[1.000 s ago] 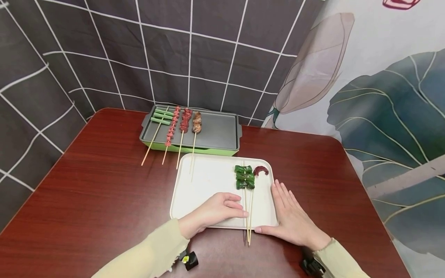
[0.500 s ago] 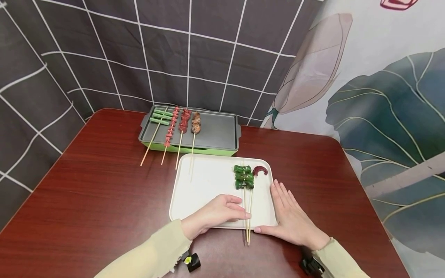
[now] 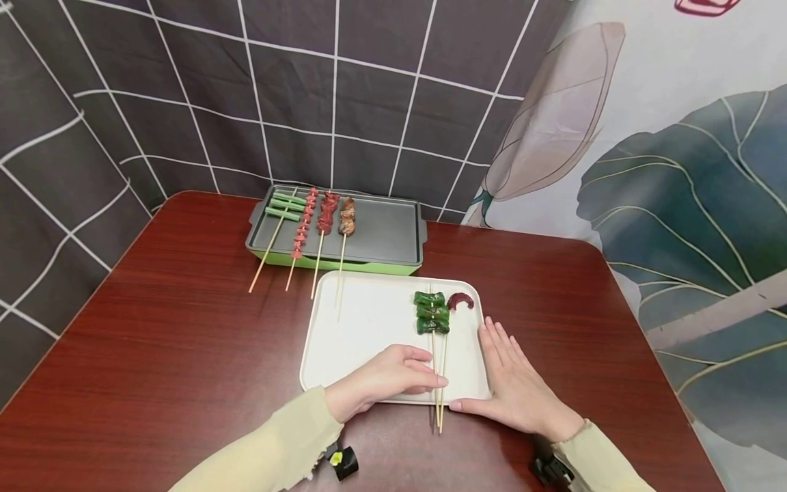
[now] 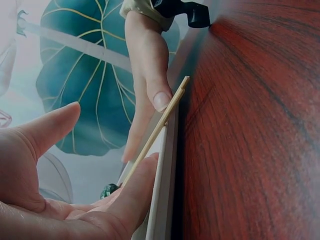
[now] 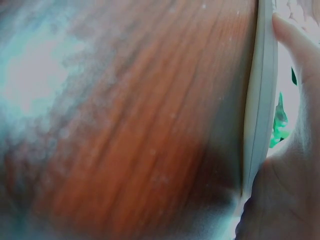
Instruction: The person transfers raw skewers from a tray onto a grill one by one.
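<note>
A white tray [image 3: 363,328] lies on the table in the head view. On its right side are a green pepper skewer [image 3: 433,313] and a dark red curled tentacle skewer [image 3: 460,299]. Their sticks cross near the front rim and stick out past it. My left hand [image 3: 387,379] hovers low over the tray's front, a digit overlapping the sticks [image 3: 441,410]. In the left wrist view, thumb and fingers stand apart, one fingertip close beside a stick [image 4: 155,132]; contact is unclear. My right hand [image 3: 522,389] rests along the tray's front right corner, fingers straight, thumb at the front rim.
Behind the tray is a grey grill plate [image 3: 387,229] on a green base. Several skewers lie on its left half: green stalks [image 3: 284,206], small red pieces [image 3: 301,232], red meat [image 3: 327,213] and browned meat [image 3: 347,217]. Their sticks overhang the front, one above the tray.
My left hand has shifted slightly right, its fingertip farther across the sticks. My right hand, the tray and the skewers look unchanged.
</note>
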`<state>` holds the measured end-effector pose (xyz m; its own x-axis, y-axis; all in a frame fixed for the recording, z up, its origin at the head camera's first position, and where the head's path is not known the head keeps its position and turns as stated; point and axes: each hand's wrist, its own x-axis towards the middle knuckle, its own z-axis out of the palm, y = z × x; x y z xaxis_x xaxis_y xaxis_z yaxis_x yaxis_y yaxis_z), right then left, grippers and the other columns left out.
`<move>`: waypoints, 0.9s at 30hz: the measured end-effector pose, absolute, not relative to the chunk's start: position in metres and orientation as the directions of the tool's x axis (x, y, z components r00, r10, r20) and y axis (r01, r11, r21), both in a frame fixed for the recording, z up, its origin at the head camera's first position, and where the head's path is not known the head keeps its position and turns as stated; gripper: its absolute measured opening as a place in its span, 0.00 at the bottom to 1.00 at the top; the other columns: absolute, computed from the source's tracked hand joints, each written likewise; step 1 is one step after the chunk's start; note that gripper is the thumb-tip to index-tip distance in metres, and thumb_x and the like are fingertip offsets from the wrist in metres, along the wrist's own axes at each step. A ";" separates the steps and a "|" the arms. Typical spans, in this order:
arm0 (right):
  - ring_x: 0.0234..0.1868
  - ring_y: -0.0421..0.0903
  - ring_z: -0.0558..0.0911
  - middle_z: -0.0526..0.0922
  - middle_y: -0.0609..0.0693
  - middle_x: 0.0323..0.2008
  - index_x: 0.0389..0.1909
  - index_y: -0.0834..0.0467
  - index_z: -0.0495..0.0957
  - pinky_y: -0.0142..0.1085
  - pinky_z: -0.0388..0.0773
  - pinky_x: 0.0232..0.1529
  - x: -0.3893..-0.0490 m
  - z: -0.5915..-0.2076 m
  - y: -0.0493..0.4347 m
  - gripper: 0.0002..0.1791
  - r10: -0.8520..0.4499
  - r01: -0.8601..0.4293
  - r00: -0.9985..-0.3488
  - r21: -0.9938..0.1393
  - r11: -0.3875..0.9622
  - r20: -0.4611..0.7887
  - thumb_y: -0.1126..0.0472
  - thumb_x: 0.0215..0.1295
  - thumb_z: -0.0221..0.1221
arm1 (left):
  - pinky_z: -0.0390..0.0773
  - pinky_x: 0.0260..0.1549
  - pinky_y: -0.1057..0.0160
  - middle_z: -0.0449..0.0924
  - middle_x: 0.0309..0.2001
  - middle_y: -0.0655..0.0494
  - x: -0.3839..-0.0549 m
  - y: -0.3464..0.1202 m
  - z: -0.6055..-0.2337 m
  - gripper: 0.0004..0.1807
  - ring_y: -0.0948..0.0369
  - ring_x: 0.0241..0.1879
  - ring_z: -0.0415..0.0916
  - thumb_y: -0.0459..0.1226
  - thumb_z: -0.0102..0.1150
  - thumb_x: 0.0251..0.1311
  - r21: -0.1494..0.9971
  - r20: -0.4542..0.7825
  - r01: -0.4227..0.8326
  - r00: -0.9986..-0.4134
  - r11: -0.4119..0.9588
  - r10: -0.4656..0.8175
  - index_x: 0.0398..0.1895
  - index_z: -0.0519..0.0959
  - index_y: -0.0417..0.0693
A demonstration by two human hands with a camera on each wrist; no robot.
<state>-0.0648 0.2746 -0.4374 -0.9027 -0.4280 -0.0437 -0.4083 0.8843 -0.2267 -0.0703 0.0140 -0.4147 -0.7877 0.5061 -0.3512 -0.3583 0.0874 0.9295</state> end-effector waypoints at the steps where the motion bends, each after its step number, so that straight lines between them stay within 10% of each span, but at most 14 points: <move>1: 0.79 0.61 0.45 0.46 0.66 0.79 0.79 0.70 0.45 0.57 0.48 0.76 -0.065 -0.437 0.275 0.74 -0.428 -0.409 -0.903 -0.226 0.884 -0.044 0.18 0.50 0.59 | 0.84 0.49 0.59 0.85 0.44 0.46 -0.070 0.014 -0.415 0.32 0.56 0.43 0.84 0.35 0.70 0.59 0.929 -0.351 -0.360 -0.786 0.085 0.509 0.63 0.71 0.28; 27: 0.79 0.61 0.45 0.45 0.66 0.79 0.79 0.70 0.45 0.57 0.48 0.76 -0.065 -0.436 0.275 0.74 -0.426 -0.405 -0.904 -0.232 0.885 -0.047 0.18 0.50 0.59 | 0.87 0.42 0.60 0.85 0.39 0.46 -0.072 0.015 -0.419 0.30 0.53 0.38 0.86 0.30 0.67 0.61 0.921 -0.330 -0.390 -0.767 0.009 0.551 0.63 0.68 0.23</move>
<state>-0.0646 0.2746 -0.4365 -0.9037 -0.4256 -0.0469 -0.4046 0.8846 -0.2321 -0.0719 0.0147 -0.4194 -0.7667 0.5505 -0.3303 -0.3899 0.0095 0.9208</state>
